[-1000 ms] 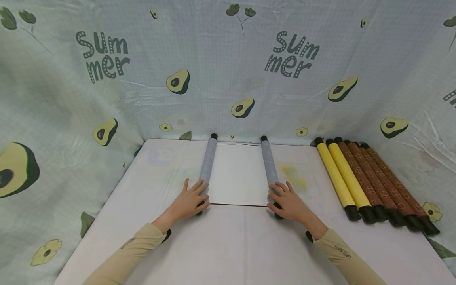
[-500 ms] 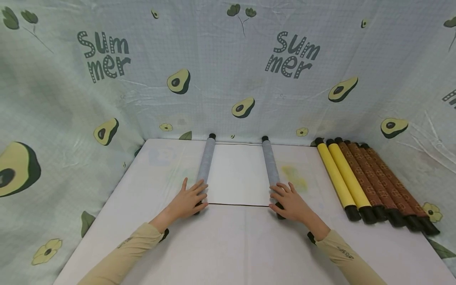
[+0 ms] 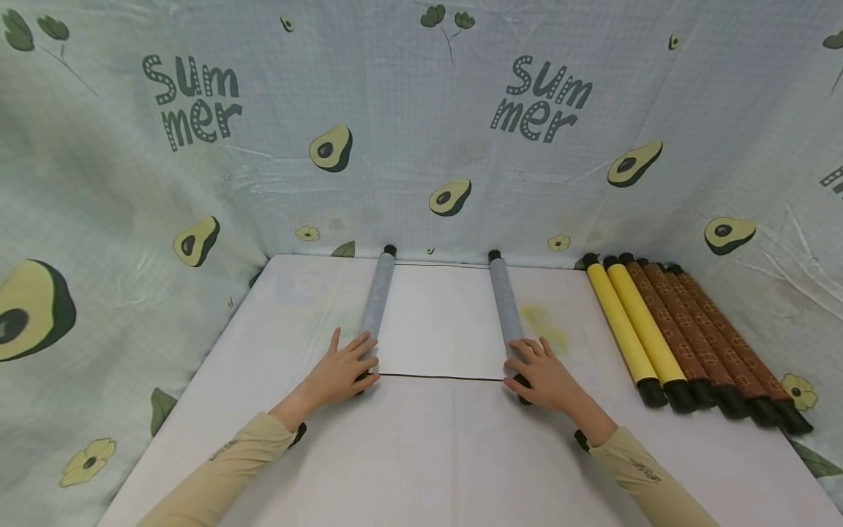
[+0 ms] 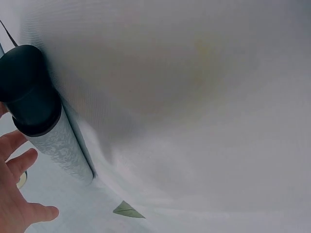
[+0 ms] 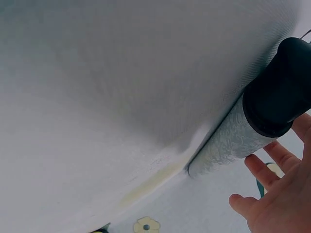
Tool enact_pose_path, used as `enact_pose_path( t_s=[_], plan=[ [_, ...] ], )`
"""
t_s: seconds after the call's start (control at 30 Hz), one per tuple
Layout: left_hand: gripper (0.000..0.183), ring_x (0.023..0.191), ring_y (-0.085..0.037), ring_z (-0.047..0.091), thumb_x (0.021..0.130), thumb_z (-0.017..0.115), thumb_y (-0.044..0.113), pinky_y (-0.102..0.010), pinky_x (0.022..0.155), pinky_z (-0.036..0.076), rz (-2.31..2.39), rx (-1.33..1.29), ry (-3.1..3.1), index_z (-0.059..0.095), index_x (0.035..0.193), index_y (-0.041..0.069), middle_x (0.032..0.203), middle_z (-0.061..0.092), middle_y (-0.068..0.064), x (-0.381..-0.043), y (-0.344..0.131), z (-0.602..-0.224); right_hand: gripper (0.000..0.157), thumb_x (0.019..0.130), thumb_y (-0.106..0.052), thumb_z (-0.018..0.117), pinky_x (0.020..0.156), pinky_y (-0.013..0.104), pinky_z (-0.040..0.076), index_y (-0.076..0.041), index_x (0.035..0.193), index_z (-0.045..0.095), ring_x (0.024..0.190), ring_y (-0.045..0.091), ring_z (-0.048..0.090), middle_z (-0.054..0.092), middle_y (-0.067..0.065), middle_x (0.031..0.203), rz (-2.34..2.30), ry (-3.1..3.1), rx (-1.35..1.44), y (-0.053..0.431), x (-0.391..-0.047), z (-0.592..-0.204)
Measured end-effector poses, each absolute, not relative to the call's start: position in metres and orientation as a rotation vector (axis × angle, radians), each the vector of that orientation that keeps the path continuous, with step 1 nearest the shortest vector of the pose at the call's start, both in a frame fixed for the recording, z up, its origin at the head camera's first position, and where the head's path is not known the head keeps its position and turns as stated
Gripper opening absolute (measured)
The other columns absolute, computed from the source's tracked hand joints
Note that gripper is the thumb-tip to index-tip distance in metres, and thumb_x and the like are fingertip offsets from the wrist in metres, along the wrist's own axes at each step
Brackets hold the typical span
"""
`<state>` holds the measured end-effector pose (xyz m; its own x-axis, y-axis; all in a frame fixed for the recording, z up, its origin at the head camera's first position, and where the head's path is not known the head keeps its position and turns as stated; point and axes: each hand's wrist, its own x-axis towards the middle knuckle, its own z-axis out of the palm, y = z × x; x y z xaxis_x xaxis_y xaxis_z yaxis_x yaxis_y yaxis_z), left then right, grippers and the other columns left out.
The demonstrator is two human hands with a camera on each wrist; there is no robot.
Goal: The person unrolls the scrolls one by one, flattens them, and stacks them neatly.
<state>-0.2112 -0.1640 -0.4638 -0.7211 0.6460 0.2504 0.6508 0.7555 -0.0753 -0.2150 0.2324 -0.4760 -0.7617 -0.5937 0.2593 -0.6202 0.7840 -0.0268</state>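
Note:
A scroll lies partly unrolled on the table, with a blank white sheet (image 3: 441, 318) stretched between two grey patterned rolls that have black end knobs. My left hand (image 3: 337, 376) rests its spread fingers on the near end of the left roll (image 3: 378, 289). On the near end of the right roll (image 3: 503, 293), my right hand (image 3: 543, 378) does likewise, thumb held away. In the left wrist view the black knob (image 4: 30, 90) fills the left edge, fingers (image 4: 22, 162) beside it. The right wrist view shows the other knob (image 5: 279, 94) close to the fingers (image 5: 262, 172).
Several rolled scrolls lie side by side at the right: yellow rolls (image 3: 632, 326) and brown patterned rolls (image 3: 707, 337), all with black ends. A printed fabric sheet (image 3: 421, 102) hangs behind the white-covered table (image 3: 421, 454) and along its sides.
The two rolls have moved slightly apart, the left one leftward and the right one rightward, each with its hand. The white sheet between them is wider.

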Motion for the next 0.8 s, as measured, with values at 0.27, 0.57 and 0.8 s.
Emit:
enact_pose_path(
  t_s=[0.27,0.57,0.8],
  plan=[
    [0.023,0.126,-0.03,0.039,0.088,0.052,0.038,-0.068,0.095,0.022,-0.041,-0.996,-2.697,0.064,0.092,0.019,0.125,0.052,-0.011,-0.21,-0.169,-0.462,0.026,0.084,-0.038,0.057,0.1,0.06,0.022,-0.019,0.1,0.062,0.12,0.032,0.038,0.045,0.012,0.13,0.17,-2.751,0.934,0.235,-0.213,-0.475],
    [0.024,0.128,-0.029,0.036,0.087,0.053,0.037,-0.069,0.094,0.021,-0.044,-0.974,-2.702,0.063,0.096,0.017,0.129,0.05,-0.01,-0.21,-0.175,-0.464,0.029,0.084,-0.036,0.058,0.1,0.06,0.022,-0.014,0.103,0.059,0.12,0.03,0.039,0.045,0.009,0.134,0.141,-2.752,0.932,0.239,-0.21,-0.475],
    [0.03,0.128,-0.028,0.037,0.087,0.052,0.038,-0.067,0.096,0.021,-0.015,-0.936,-2.731,0.062,0.106,0.016,0.129,0.051,-0.009,-0.208,-0.18,-0.46,0.032,0.083,-0.036,0.06,0.099,0.061,0.023,-0.013,0.106,0.058,0.119,0.032,0.039,0.047,0.01,0.133,0.131,-2.75,0.913,0.243,-0.207,-0.475]
  ],
)
